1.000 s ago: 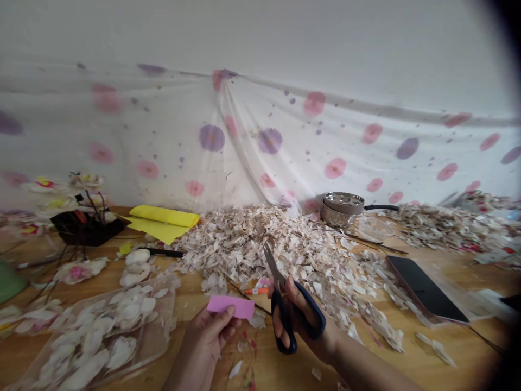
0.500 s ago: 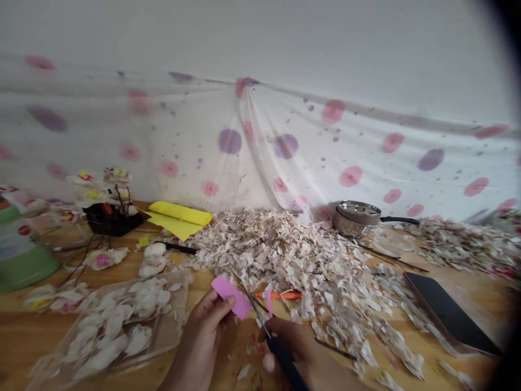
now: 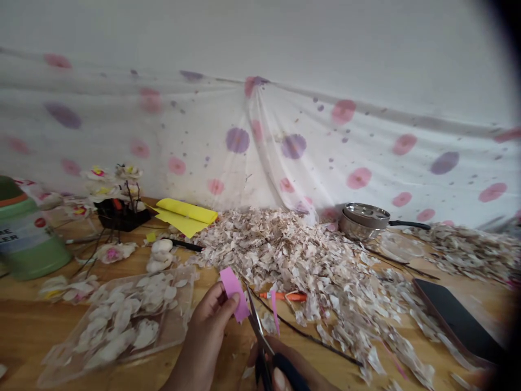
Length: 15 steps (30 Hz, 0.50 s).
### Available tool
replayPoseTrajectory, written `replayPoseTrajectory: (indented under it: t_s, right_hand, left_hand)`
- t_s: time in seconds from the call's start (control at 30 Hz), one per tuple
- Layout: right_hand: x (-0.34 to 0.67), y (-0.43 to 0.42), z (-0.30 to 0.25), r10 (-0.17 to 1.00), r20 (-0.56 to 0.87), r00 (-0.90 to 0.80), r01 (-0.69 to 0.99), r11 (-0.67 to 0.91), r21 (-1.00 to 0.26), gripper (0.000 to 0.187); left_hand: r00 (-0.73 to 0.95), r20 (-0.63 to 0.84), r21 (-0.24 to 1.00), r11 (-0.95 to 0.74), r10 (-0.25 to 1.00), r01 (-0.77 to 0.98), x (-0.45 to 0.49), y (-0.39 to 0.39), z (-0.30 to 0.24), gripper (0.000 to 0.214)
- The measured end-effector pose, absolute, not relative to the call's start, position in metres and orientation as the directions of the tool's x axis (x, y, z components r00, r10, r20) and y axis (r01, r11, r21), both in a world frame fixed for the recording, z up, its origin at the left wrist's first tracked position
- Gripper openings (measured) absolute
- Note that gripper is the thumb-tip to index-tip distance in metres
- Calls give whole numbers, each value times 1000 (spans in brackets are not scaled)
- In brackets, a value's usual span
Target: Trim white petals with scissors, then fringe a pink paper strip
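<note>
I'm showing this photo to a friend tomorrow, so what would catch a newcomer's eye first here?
The big heap of pale cut scraps fills the middle of the wooden table, spreading rightward. In front of it, the left hand pinches a strip of pink paper, next to the scissors in the right hand. Behind, a sheer cloth with pink and purple blotches hangs against the white wall.
</note>
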State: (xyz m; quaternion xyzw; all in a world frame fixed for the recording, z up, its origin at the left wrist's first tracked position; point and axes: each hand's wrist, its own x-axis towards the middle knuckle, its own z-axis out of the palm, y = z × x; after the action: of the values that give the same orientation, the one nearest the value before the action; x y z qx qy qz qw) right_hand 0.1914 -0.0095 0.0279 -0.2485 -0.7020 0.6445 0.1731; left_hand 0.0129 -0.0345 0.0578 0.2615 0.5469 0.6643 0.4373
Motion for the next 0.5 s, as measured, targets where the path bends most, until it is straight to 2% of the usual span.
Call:
replayPoseTrajectory:
  t_s: [0.2, 0.33, 0.5]
  right_hand:
    - [198, -12, 46, 538, -108, -836, 174, 73, -982, 66]
    - [197, -12, 46, 507, -123, -853, 160, 30, -987, 67]
    - [198, -15, 47, 567, -150, -810, 263, 123, -957, 69]
  left_hand:
    - [-455, -62, 984, -22, 888, -178, 13, -34, 54, 24]
    - [-466, -38, 993, -19, 884, -117, 13, -35, 56, 28]
    - [-484, -21, 994, -34, 875, -104, 13, -35, 58, 33]
